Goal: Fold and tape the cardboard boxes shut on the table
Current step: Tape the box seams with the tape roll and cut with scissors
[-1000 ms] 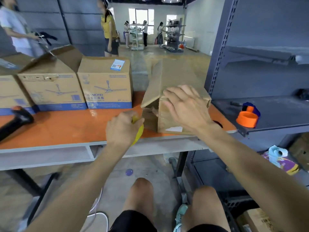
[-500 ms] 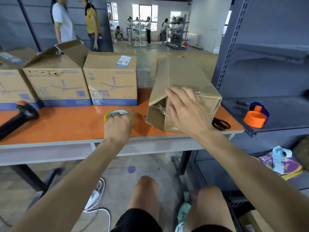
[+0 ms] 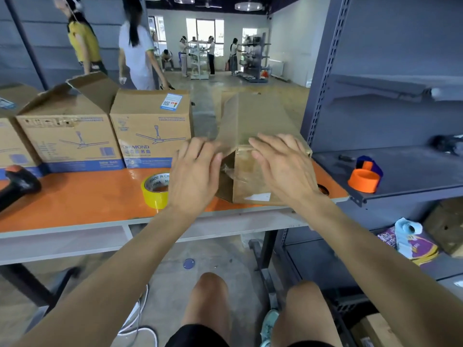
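Hands at the open end of the box: left hand spread loose against the side flap, gripping nothing; right hand flat over the top edge, likewise empty. Box at 1 o'clock, lying near the table edge, end gaping. Best to press the flap flush and pin it with the right palm before reaching for the tape, just at 9 o'clock of the left hand. Orange top; scanner at 9 o'clock; printed boxes at 11 o'clock. Grey shelf at 3 o'clock, bearing an orange dispenser. Farther off at 12 o'clock, people in a bright hall.
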`<state>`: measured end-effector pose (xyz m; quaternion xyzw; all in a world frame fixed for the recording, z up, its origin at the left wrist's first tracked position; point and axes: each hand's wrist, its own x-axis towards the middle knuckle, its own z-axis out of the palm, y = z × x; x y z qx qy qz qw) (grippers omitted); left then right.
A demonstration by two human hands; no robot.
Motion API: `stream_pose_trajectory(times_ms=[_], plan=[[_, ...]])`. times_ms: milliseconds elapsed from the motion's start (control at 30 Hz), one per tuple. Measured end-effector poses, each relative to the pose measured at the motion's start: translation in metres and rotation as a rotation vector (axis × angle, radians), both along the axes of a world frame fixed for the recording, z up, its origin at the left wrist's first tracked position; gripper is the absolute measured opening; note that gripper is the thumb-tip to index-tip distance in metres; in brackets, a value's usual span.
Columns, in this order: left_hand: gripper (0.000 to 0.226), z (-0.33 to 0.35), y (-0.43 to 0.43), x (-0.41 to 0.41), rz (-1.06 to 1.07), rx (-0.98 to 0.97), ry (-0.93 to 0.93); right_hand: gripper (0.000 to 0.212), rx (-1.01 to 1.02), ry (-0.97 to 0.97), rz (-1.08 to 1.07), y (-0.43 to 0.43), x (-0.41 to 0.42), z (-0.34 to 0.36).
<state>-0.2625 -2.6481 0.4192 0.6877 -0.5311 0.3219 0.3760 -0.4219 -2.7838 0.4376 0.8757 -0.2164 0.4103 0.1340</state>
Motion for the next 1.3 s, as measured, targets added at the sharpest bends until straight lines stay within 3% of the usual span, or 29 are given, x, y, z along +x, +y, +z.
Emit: stream_pose_trajectory(times_ms=[100, 233, 400, 567, 800, 1000, 1167, 1300], plan=[[0.03, 0.025, -0.03, -0.019, -0.206, 0.058, 0.075, 0.037, 0.058, -0.034, -0.097, 0.003, 0.01, 0.008], [0.032, 0.022, -0.049, -0.025, -0.207, 0.124, 0.254, 0.041, 0.111, -0.082, -0.217, 0.007, 0.02, 0.004], [0.027, 0.011, -0.048, -0.016, -0.265, 0.034, 0.274, 0.038, 0.135, -0.121, -0.183, -0.017, -0.019, -0.004], [0.028, 0.008, -0.049, -0.019, -0.334, 0.017, 0.328, 0.041, 0.313, -0.157, -0.195, -0.039, -0.058, -0.006], [0.03, 0.007, -0.046, -0.021, -0.331, 0.02, 0.354, 0.036, 0.4, -0.279, 0.04, -0.037, -0.046, -0.014], [0.033, 0.006, -0.045, -0.02, -0.343, 0.036, 0.367, 0.038, 0.684, -0.421, 0.247, -0.045, -0.062, -0.024], [0.044, 0.002, -0.041, -0.027, -0.382, 0.04, 0.446, 0.038, 0.73, -0.407, 0.254, -0.038, -0.065, -0.019], [0.04, 0.0, -0.04, -0.031, -0.286, 0.004, 0.502, 0.037, 0.677, -0.367, 0.149, -0.033, -0.061, -0.015]])
